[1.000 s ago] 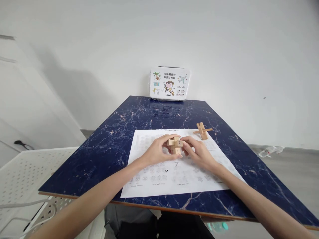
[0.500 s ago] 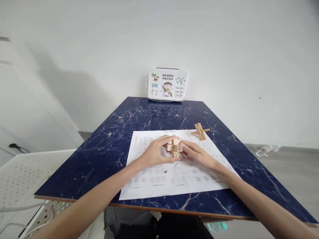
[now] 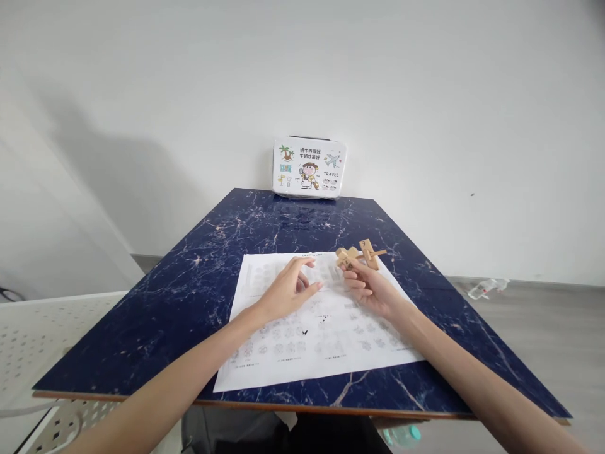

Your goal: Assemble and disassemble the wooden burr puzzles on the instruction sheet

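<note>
My right hand [image 3: 371, 289] grips a small wooden cross-shaped puzzle [image 3: 347, 257] at its fingertips, lifted a little over the far right part of a printed paper sheet [image 3: 312, 328]. Just beyond it a second wooden cross puzzle [image 3: 370, 253] lies on the dark blue marbled table [image 3: 198, 284]. Over the sheet's upper left, my left hand [image 3: 286, 291] hovers with fingers loosely curled and apart, holding nothing.
A white box with cartoon travel pictures [image 3: 309, 168] stands against the wall at the table's far edge. A white perforated rack [image 3: 28, 328] is at the lower left. A plastic bottle [image 3: 484, 289] lies on the grey floor to the right.
Both hands held the puzzle over the sheet's middle. Now the right hand alone has carried it up and right, close to the second puzzle; the left hand has let go.
</note>
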The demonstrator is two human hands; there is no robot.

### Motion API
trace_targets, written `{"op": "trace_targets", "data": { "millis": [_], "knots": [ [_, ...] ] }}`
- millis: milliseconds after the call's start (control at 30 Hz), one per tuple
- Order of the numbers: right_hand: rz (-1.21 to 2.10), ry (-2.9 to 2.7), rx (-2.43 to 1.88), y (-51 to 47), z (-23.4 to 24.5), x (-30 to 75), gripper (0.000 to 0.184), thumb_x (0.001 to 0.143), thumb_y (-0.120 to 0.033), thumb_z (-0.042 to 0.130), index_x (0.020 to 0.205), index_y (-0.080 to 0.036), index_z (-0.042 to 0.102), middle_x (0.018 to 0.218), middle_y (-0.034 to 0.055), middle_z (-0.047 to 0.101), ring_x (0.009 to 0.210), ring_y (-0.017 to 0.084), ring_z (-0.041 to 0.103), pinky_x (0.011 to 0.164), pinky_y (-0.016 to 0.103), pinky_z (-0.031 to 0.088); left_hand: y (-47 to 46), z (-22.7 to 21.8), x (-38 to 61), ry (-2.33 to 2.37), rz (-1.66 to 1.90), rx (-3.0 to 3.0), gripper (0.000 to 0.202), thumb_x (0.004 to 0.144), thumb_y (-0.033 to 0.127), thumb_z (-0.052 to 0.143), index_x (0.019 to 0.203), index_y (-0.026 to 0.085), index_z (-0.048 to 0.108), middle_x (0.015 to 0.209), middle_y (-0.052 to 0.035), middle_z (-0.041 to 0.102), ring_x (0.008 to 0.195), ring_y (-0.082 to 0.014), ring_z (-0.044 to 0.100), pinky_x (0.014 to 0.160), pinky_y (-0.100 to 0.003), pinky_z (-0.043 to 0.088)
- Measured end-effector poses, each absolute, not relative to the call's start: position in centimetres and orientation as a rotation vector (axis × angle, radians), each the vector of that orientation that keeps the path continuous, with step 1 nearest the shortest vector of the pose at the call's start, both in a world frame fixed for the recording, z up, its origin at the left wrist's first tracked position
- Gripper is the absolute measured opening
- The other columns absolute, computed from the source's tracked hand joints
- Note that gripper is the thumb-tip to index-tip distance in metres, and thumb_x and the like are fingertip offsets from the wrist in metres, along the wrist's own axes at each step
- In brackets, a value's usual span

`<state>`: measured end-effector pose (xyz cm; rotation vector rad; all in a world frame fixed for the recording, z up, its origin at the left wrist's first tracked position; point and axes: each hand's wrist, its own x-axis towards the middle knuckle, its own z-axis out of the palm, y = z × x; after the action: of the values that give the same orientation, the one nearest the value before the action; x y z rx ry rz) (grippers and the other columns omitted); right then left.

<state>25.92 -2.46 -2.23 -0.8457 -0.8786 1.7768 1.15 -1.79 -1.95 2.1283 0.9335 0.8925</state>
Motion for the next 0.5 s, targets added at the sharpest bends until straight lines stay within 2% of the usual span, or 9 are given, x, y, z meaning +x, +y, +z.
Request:
{"op": "trace_targets", "data": {
  "millis": [200,300,367,500],
  "knots": [
    [1.839,-0.808,-0.823,-2.5,-2.3,25.9,0.035,0.083,-0.040,0.084,0.087,-0.020,0.055,0.069,-0.0073,0.040,0.047,0.004,0.023,0.032,0.013,0.019,-1.8,-1.7,1.0,0.958,0.833,2.226,0.029,0.101,0.042,0.057,0.122,0.023,0.059,0.126,-0.0085,0.062,0.079,-0.0152,0.066,0.073,-0.034,0.056],
    [1.831,-0.921,-0.924,-3.4,-1.7,25.0,0.036,0.082,-0.037,0.085,0.081,-0.019,0.054,0.070,-0.0066,0.045,0.048,0.004,0.027,0.035,0.015,0.023,-2.0,-1.6,0.6,0.957,0.689,2.369,0.026,0.103,0.038,0.052,0.118,0.022,0.065,0.098,-0.0042,0.071,0.067,-0.0156,0.063,0.066,-0.031,0.050],
    [1.813,-1.022,-0.949,-3.9,-1.4,24.6,0.038,0.083,-0.040,0.084,0.078,-0.019,0.053,0.070,-0.0062,0.045,0.051,0.005,0.032,0.039,0.016,0.028,-2.0,-1.5,0.4,0.934,0.582,2.482,0.026,0.103,0.035,0.050,0.114,0.022,0.069,0.076,-0.0006,0.070,0.058,-0.0153,0.059,0.061,-0.029,0.045],
    [1.788,-1.120,-0.955,-4.3,-1.1,24.4,0.040,0.085,-0.044,0.083,0.076,-0.019,0.053,0.069,-0.0061,0.044,0.054,0.006,0.035,0.045,0.019,0.032,-2.0,-1.6,0.1,0.911,0.554,2.598,0.026,0.101,0.033,0.050,0.105,0.022,0.074,0.063,0.0011,0.066,0.047,-0.0133,0.052,0.055,-0.027,0.039]
  ]
}}
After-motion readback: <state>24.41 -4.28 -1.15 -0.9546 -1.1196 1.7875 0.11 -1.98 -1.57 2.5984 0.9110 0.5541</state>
